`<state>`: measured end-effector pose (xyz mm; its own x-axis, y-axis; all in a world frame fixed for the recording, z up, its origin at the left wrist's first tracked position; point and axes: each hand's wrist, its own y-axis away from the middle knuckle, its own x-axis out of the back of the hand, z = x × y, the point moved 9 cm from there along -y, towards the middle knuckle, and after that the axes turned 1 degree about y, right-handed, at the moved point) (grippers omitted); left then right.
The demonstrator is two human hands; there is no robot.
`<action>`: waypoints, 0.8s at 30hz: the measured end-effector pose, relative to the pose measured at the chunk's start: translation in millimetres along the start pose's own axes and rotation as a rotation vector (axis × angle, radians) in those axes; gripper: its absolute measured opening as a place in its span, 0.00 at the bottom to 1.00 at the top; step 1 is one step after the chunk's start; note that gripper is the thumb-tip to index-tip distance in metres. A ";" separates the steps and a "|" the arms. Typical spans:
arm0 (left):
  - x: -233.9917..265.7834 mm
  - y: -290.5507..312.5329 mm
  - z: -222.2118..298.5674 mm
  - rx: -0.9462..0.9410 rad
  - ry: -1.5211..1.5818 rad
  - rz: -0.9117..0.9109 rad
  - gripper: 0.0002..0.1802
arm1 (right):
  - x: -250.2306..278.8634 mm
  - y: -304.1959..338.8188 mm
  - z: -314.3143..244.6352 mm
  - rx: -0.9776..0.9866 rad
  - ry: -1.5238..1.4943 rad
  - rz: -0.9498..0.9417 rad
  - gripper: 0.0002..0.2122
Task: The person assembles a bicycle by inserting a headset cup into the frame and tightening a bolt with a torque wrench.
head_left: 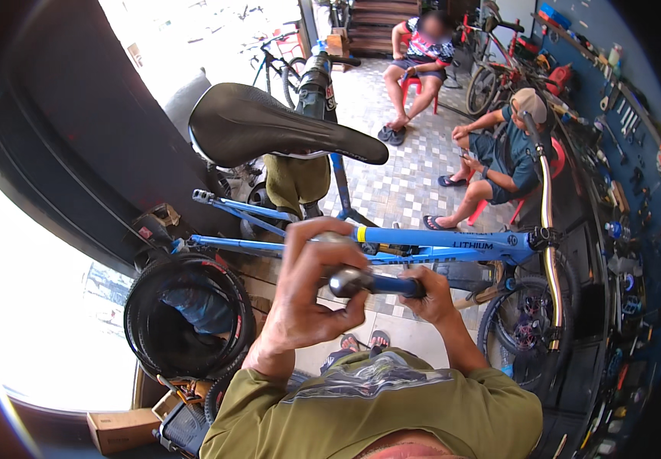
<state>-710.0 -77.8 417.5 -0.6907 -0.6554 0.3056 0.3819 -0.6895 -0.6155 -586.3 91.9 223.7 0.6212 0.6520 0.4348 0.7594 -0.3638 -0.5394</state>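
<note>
My right hand (433, 297) grips the dark blue handle of a ratchet-like tool (391, 284), whose rounded metal head points left. My left hand (300, 294) is curled around that head, its thumb and fingertips close against it. A dark rounded part between the left fingers is partly hidden, and I cannot make out what it is. Just beyond both hands lies a blue bicycle frame (437, 237) with a yellow band on its top tube. No rear wheel sits between its rear stays. A black saddle (277, 126) stands above and left, near an olive cloth (297, 182).
A shiny handlebar (550, 291) and a wheel (529, 321) are on the right. Stacked tyres (135, 321) and a cardboard box (120, 430) are at left. Two seated people (422, 57) are beyond the frame. Tools hang on the blue wall (644, 84); bicycles (491, 69) stand behind.
</note>
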 end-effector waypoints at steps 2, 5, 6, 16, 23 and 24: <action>-14.4 -19.8 7.5 -0.082 -0.020 -0.253 0.28 | 4.9 16.5 13.9 -0.080 0.025 0.067 0.18; -21.4 -30.9 -6.4 -0.074 -0.037 -0.366 0.26 | 14.4 37.2 4.4 -0.127 0.146 0.168 0.18; -23.9 -32.4 -16.9 -0.051 0.002 -0.378 0.25 | 19.1 44.2 5.7 -0.140 0.188 0.191 0.18; -45.5 -15.1 -106.5 0.001 0.234 -0.323 0.20 | 20.5 84.0 4.1 -0.362 0.403 0.198 0.19; -37.0 -21.2 -146.1 0.133 0.204 -0.283 0.17 | -14.6 77.8 3.3 -0.558 0.261 0.102 0.16; -36.6 -24.0 -143.0 0.126 0.243 -0.296 0.18 | -14.8 78.3 6.8 -0.571 0.248 0.100 0.16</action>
<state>-781.7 6.9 317.2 -0.9017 -0.3406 0.2664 0.2058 -0.8798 -0.4284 -537.4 58.3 170.1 0.6688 0.4481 0.5932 0.6366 -0.7573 -0.1457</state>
